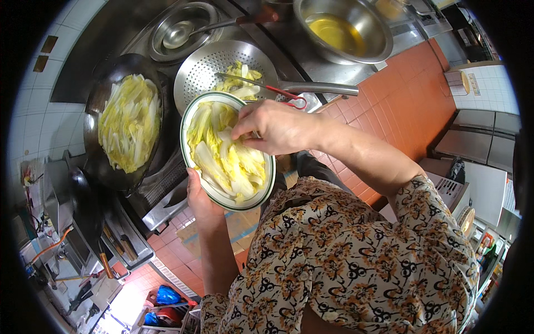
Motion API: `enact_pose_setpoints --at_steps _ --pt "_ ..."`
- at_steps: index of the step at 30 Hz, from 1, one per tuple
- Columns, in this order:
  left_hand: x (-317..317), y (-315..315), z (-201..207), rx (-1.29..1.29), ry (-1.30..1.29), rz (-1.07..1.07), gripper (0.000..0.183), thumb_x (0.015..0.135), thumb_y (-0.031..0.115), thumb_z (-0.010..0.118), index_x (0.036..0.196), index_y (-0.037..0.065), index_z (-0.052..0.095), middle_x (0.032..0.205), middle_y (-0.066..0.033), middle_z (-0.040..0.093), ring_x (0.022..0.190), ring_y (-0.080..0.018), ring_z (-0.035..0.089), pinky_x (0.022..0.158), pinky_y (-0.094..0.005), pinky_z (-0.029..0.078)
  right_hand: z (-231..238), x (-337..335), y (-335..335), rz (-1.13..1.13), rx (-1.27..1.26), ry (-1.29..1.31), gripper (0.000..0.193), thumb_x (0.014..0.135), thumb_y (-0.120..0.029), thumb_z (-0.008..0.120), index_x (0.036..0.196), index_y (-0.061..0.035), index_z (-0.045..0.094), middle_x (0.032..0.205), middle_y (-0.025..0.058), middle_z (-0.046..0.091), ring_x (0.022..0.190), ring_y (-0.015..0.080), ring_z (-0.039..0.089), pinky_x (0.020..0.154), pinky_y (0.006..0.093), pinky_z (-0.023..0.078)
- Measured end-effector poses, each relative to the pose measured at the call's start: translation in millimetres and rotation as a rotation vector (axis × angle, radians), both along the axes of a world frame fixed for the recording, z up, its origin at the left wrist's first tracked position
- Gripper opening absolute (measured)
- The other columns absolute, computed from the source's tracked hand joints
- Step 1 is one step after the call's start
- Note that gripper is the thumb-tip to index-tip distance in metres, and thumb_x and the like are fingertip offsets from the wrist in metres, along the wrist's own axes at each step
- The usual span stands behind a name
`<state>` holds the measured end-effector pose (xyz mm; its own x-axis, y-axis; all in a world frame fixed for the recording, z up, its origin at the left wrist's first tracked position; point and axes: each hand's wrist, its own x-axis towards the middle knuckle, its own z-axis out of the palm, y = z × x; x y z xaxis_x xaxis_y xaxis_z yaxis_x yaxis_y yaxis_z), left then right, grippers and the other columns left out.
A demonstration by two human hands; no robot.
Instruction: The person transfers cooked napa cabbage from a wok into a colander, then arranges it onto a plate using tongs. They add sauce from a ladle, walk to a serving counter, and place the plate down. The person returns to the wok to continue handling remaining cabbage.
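Observation:
Over the stove's front edge, my left hand [203, 196] grips the lower left rim of an oval white plate [207, 196] with a green band. Cooked napa cabbage [214, 158], pale yellow and white, covers the plate. My right hand [278, 127] reaches across from the right, its thumb and fingers pinched on the cabbage near the plate's upper right. Just behind the plate is a perforated strainer [194, 75] holding some more cabbage. Red-handled tongs [270, 89] lie across the strainer. A dark wok [92, 117] on the left holds a large spread of the same cabbage.
A ladle [178, 35] rests in a metal bowl [158, 54] at the back. Further right, a deep steel bowl [375, 39] contains yellow liquid. The strainer's long handle [328, 88] juts right over the counter edge. Cleavers and knives [108, 253] stand at lower left.

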<state>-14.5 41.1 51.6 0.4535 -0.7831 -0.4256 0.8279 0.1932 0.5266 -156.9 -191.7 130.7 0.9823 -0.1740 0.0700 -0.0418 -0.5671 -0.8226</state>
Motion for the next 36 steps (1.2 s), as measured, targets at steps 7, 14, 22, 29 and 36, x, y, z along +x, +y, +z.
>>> enact_pose_setpoints --at_steps 7,14,22,29,36 --pt "2.2 -7.6 -4.7 0.006 -0.045 0.0 0.061 0.113 0.038 0.042 0.156 -0.005 0.034 0.157 -0.0225 0.045 0.14 -0.0358 0.051 0.118 -0.0506 0.041 -8.3 10.1 -0.1 0.034 -0.2 0.007 0.017 0.083 -0.008 0.074 0.1 -0.0054 0.072 0.093 0.0122 0.068 0.089 0.035 0.07 0.079 0.0459 0.056" --pt "4.0 -6.7 -5.4 0.022 -0.023 0.016 0.057 0.113 0.033 0.044 0.154 -0.006 0.038 0.154 -0.0226 0.049 0.137 -0.0349 0.054 0.116 -0.0495 0.044 -13.9 14.3 -4.5 0.083 -0.168 0.098 0.011 0.082 -0.009 0.072 0.092 -0.0034 0.071 0.088 0.0141 0.07 0.088 0.0367 0.071 0.078 0.0459 0.056" --pt "0.7 -9.5 -5.9 0.042 -0.014 0.032 0.057 0.113 0.033 0.043 0.153 -0.006 0.039 0.153 -0.0233 0.05 0.135 -0.0365 0.056 0.115 -0.0506 0.045 -3.5 10.9 -13.6 -0.013 0.063 0.139 0.011 0.089 -0.012 0.07 0.089 -0.0013 0.073 0.088 0.0168 0.074 0.082 0.0318 0.072 0.078 0.0402 0.057" --pt "1.2 -9.3 -4.4 0.027 -0.04 0.049 0.059 0.114 0.036 0.04 0.156 -0.005 0.035 0.156 -0.0232 0.046 0.139 -0.0365 0.052 0.118 -0.0514 0.042 0.0 -11.9 -34.8 -0.165 0.423 0.106 0.012 0.092 -0.012 0.074 0.093 0.0001 0.076 0.077 0.0033 0.071 0.071 0.0089 0.06 0.068 0.029 0.05" --pt "10.4 13.0 -5.8 0.035 -0.034 0.088 0.063 0.114 0.044 0.031 0.16 0.001 0.032 0.162 -0.0191 0.041 0.147 -0.0352 0.043 0.123 -0.0514 0.034 -87.4 -144.9 -52.3 -0.118 -0.394 0.41 0.016 0.09 -0.016 0.07 0.086 -0.0004 0.07 0.083 0.0153 0.072 0.084 0.031 0.072 0.072 0.0426 0.057"
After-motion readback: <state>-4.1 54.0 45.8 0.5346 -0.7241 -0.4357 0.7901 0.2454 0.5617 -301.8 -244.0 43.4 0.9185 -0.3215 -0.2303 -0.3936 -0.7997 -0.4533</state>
